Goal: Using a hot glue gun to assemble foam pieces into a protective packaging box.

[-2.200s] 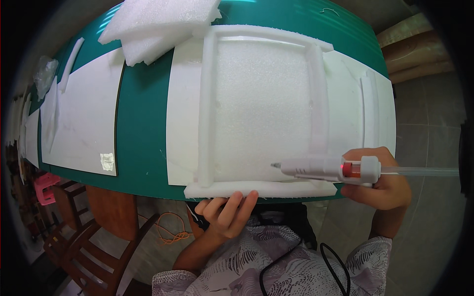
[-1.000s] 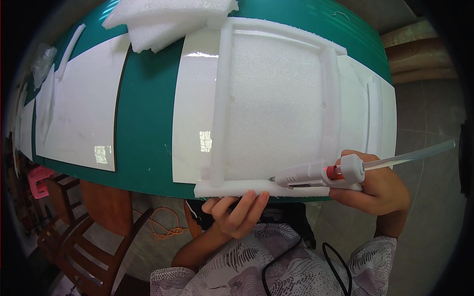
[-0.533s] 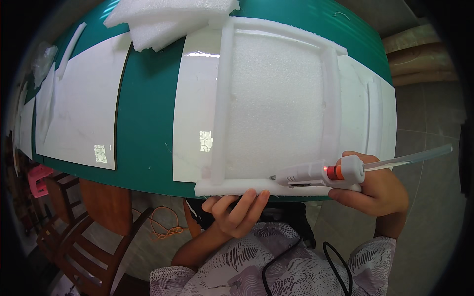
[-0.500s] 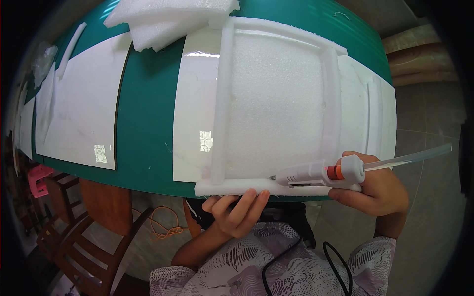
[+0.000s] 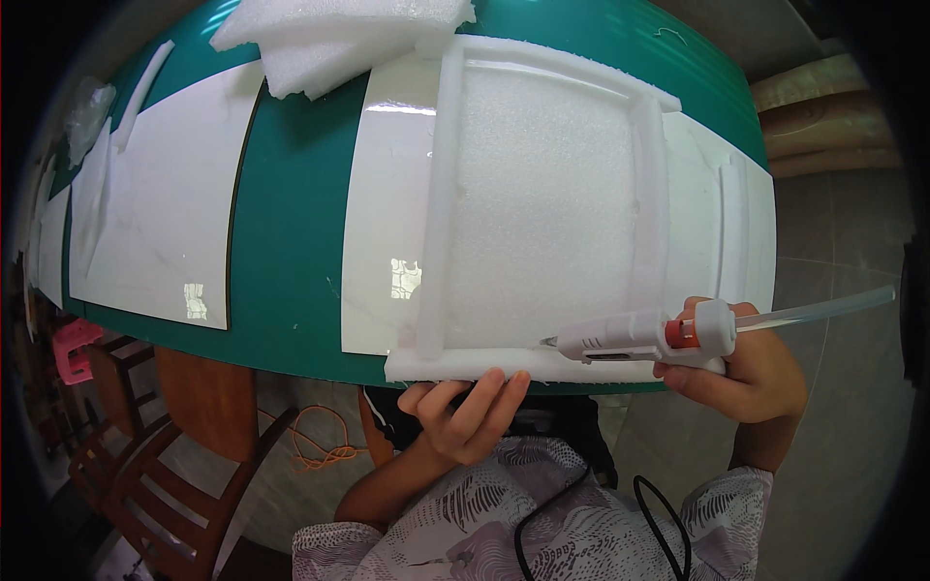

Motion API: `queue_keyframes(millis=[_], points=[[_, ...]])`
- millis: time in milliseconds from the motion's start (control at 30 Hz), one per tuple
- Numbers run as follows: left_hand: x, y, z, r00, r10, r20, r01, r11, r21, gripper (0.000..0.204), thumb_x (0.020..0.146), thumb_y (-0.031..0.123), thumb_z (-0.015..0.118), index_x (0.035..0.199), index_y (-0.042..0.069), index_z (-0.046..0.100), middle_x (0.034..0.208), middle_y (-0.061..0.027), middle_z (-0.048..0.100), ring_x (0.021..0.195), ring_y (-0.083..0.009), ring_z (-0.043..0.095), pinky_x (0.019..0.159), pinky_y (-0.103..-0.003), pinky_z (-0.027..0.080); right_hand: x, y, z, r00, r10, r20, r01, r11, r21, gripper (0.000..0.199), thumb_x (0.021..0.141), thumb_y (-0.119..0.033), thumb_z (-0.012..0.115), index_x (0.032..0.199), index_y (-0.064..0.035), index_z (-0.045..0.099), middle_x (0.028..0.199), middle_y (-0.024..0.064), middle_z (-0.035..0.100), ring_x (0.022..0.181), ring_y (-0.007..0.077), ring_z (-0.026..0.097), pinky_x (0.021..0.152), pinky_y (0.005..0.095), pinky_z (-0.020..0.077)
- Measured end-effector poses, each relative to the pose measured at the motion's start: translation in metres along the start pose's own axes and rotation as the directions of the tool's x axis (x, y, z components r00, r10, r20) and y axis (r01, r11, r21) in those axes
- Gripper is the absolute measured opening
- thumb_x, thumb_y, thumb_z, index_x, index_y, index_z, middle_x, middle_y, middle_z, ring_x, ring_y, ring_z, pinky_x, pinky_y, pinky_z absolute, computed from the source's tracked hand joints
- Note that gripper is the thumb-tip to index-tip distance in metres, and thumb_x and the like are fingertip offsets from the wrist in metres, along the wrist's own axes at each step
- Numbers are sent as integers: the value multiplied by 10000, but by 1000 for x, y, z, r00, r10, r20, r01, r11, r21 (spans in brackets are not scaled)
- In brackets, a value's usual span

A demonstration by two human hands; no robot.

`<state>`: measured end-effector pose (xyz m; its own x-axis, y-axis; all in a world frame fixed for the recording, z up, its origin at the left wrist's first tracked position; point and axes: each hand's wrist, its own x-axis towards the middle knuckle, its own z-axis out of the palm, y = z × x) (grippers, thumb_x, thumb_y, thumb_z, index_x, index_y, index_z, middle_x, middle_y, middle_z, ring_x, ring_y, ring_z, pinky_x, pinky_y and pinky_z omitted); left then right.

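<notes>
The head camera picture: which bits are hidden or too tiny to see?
Head view, hidden: the handle of the white glue gun, behind the gun itself and the right hand.
Head view, too small: whether glue is leaving the nozzle.
Head view, hidden: the underside of the near foam strip, covered by its top.
Head view, cut off: the foam pieces, by the upper edge.

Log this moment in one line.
left hand: touching long white foam strip | right hand: holding white plastic glue gun | nozzle: pointing left
</notes>
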<state>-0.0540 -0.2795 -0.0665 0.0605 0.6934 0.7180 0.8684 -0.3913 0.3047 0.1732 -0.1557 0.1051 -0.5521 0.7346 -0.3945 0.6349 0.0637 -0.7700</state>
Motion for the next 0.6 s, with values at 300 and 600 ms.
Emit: queue_keyframes(millis=[300, 600], points=[[0, 1, 0, 1000, -4, 5, 4, 1000, 7, 275, 802, 231, 699, 1075, 216, 728, 1126, 85, 580, 897, -120, 441, 791, -302, 294, 6, 4, 3, 997, -2, 75, 1, 1000, 20, 229, 797, -138, 714, 982, -9, 670, 821, 124, 634, 714, 265, 621, 627, 357, 463], [0, 1, 0, 1000, -7, 14, 7, 1000, 5, 273, 804, 234, 695, 1075, 222, 727, 1129, 88, 577, 911, -118, 435, 795, -300, 293, 8, 2, 5, 996, 6, 87, -1, 998, -59, 226, 822, -198, 694, 973, -30, 677, 823, 133, 621, 743, 293, 590, 659, 379, 449]])
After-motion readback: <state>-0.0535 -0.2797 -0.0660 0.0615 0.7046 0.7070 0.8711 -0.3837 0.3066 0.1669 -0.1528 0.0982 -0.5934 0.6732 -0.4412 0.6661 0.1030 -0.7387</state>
